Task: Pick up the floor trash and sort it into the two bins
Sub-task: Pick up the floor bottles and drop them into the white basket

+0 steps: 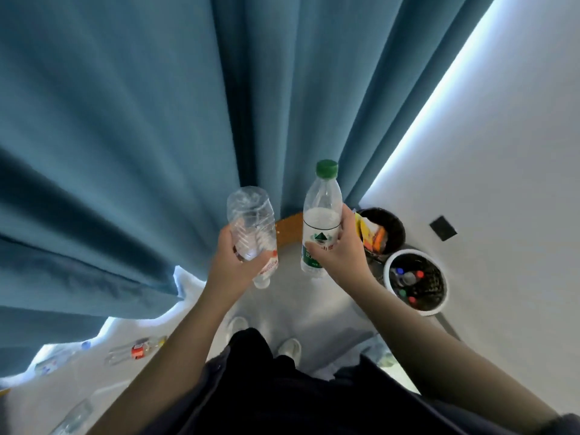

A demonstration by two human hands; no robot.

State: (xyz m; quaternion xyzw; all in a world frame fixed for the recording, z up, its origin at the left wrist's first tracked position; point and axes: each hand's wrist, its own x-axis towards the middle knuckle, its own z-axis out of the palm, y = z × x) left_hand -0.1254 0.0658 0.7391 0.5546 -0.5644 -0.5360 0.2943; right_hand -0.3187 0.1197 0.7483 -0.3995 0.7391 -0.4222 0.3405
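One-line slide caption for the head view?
Left hand grips an upturned clear plastic red-labelled bottle, right hand an upright green-capped clear plastic bottle, white round bin of bottles at right.

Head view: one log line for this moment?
left hand: grips inverted red-labelled clear plastic bottle | right hand: grips upright green-capped clear plastic bottle

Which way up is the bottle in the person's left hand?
Upside down: the red-labelled bottle shows its base on top, its neck below the left hand.
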